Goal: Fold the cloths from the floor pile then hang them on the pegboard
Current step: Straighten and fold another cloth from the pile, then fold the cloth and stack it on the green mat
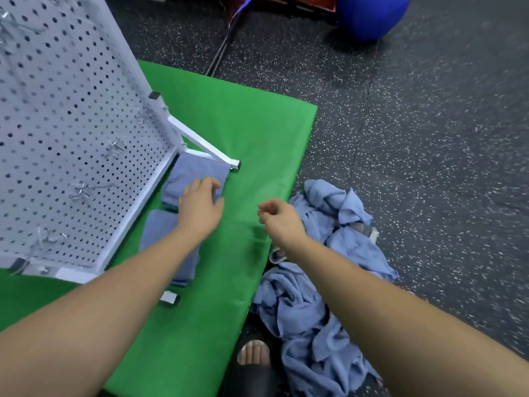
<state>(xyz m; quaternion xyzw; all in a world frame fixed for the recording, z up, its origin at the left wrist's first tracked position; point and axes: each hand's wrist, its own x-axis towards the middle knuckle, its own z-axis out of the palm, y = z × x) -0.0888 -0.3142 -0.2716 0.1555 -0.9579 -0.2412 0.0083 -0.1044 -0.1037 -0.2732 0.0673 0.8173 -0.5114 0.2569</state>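
On the speckled black rubber floor [429,138] right of the green padded mat [243,124], the pile of crumpled blue cloths [300,305] looks light and limp, best pinched at corners; over the mat, the left hand [200,207] rests relaxed fingers on a folded blue cloth [191,173], while the right hand [280,219] curls loosely, empty.

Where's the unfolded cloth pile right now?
Head view, lower right: the pile lies on the floor against the mat, near the right hand.

Left hand [200,204] on a folded blue cloth [191,173] beside the pegboard [71,124]; right hand [279,217] near the cloth pile [300,305].
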